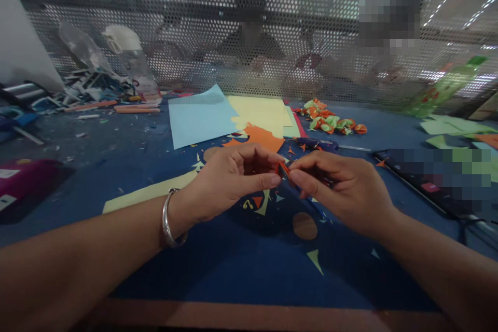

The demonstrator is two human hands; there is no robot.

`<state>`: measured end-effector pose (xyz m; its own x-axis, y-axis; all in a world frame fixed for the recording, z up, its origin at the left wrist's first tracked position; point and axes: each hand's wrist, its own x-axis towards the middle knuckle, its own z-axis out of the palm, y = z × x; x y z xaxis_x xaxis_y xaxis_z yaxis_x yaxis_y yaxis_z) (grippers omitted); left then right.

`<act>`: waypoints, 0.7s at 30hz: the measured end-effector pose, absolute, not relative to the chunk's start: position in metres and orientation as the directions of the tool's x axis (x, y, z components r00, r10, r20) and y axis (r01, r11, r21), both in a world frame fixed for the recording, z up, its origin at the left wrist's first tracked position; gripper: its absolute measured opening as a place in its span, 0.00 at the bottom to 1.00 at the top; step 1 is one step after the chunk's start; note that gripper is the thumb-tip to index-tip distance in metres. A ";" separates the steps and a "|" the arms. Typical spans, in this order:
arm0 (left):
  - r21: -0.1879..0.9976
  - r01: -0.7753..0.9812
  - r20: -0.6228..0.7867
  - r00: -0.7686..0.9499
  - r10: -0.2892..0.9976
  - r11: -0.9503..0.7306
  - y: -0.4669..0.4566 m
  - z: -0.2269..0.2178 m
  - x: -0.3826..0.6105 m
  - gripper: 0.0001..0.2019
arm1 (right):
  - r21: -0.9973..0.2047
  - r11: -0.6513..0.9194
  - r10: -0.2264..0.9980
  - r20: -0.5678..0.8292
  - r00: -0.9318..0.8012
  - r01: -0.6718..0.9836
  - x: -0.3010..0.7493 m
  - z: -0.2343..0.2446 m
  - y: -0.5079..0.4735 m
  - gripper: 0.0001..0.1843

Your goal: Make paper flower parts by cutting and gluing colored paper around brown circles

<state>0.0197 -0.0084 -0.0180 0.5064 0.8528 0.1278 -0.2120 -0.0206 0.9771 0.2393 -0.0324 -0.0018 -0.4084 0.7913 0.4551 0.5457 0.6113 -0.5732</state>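
A small folded piece of orange paper is pinched between my two hands above the middle of the table. My left hand, with a silver bangle on its wrist, grips the paper's left side between thumb and fingertips. From the right, my right hand pinches the other edge, its lower fingers curled; a dark thin thing partly shows under them, too hidden to name. Beneath lie scraps of paper, among them a pale yellow triangle and a round brown disc. Just beyond is a sheet of orange paper.
Blue paper and yellow paper lie behind my hands. Crumpled orange and green paper pieces sit at back right, near a screwdriver-like tool and a phone. Bottles stand by the perforated metal screen; people show behind it.
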 end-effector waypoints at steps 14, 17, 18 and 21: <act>0.987 -0.161 0.104 0.557 0.824 -0.016 -0.006 -0.019 0.016 0.12 | -0.540 0.641 0.767 0.472 -0.434 0.546 0.240 -0.002 -0.031 0.05; 0.990 -0.137 0.090 0.556 0.826 -0.015 -0.008 -0.018 0.016 0.11 | -0.525 0.665 0.746 0.488 -0.453 0.531 0.240 0.000 -0.031 0.04; 0.992 -0.127 0.087 0.563 0.822 -0.018 -0.008 -0.017 0.016 0.10 | -0.525 0.668 0.744 0.486 -0.458 0.527 0.239 0.000 -0.032 0.05; 0.994 -0.097 0.094 0.581 0.808 -0.046 -0.009 -0.015 0.015 0.07 | -0.521 0.677 0.736 0.478 -0.480 0.519 0.239 0.001 -0.033 0.05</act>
